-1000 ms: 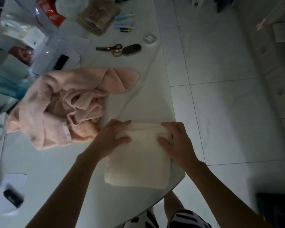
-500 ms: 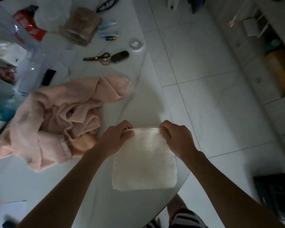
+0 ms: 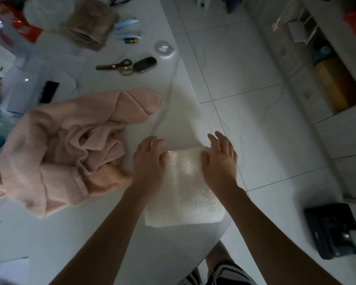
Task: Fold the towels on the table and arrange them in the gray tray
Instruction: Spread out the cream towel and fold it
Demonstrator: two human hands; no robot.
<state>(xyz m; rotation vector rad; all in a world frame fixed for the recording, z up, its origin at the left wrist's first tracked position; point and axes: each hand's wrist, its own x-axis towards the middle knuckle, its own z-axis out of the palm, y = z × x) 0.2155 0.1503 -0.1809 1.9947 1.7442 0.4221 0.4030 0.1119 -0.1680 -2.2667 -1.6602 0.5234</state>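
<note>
head view: the left hand (image 3: 149, 159) and the right hand (image 3: 220, 159) are both lying flat, fingers extended, pressing on the far corners of the folded white towel (image 3: 185, 188), which is resting near the right edge of the white table (image 3: 49, 233). the crumpled pink towel (image 3: 60, 145) is lying just beside the left hand, and scissors (image 3: 116, 66) are lying farther back.

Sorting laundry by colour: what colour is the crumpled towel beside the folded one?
Pale pink; the crumpled towel shows in the head view.
</note>
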